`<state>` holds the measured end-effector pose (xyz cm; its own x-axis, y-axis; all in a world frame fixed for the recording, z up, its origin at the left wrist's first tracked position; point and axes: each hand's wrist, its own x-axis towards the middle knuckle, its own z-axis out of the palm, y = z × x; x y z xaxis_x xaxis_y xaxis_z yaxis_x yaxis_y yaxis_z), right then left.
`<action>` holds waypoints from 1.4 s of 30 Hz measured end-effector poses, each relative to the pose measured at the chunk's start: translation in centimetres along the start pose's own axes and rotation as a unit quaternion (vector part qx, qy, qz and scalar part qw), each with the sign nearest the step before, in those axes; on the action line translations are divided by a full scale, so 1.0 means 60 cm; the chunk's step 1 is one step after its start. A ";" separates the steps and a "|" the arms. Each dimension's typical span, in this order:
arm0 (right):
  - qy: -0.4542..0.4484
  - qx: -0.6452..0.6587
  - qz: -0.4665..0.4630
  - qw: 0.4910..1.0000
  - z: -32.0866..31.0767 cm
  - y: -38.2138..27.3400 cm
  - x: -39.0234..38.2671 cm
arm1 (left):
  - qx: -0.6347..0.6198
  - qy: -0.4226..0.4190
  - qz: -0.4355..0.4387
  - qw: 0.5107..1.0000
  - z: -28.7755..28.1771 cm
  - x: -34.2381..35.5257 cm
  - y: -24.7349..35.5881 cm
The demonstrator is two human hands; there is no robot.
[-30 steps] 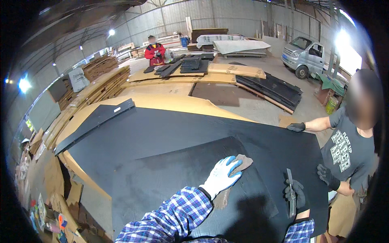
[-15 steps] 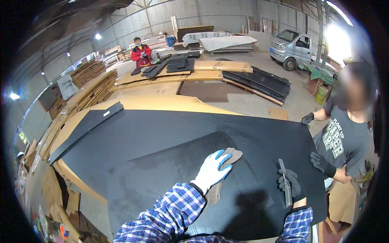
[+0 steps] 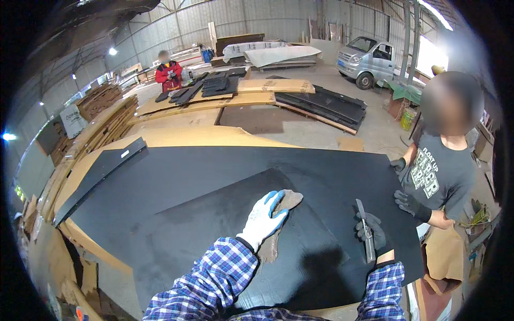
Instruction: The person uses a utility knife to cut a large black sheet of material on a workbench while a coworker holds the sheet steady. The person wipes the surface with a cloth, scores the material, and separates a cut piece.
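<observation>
My left hand (image 3: 263, 218), in a white and blue glove, presses on a grey-brown rag (image 3: 289, 198) lying on a black rectangular panel (image 3: 203, 206). That panel rests on a larger black board (image 3: 166, 163). My right hand (image 3: 373, 234), in a dark grey glove, grips a long metal bladed tool (image 3: 367, 232) at the right of the panel. A black strip-edged piece (image 3: 101, 176) lies at the far left of the board, over tan cardboard (image 3: 214, 135).
A co-worker (image 3: 439, 171) stands at the right, gloved hands at the board's edge. Another person (image 3: 168, 76) stands behind black board stacks (image 3: 316, 107). Cardboard piles (image 3: 85, 136) line the left; a silver van (image 3: 364, 61) stands at the back right.
The whole scene has shifted left in view. The co-worker at the right leans a little closer to the board. My hands keep their grip on the rag and tool, with little movement across the board.
</observation>
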<state>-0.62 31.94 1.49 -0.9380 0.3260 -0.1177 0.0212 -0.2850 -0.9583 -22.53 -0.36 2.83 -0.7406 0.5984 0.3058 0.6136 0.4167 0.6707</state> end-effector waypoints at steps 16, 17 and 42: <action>0.001 0.001 -0.009 1.000 -0.001 0.001 0.008 | 0.029 -0.016 0.002 0.999 -0.003 0.005 -0.004; 0.001 0.009 -0.008 1.000 -0.001 0.002 0.008 | 0.036 -0.018 0.000 0.999 -0.002 0.004 -0.004; -0.037 0.133 -0.005 0.990 -0.008 0.009 0.003 | -0.031 0.003 -0.035 0.999 -0.005 -0.005 0.006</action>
<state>-0.63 32.25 0.82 -0.9608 0.2656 -0.0798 -0.0706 -0.5124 -0.8558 -22.15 -0.61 3.19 -0.7830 0.5649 0.2603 0.5417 0.4137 0.7318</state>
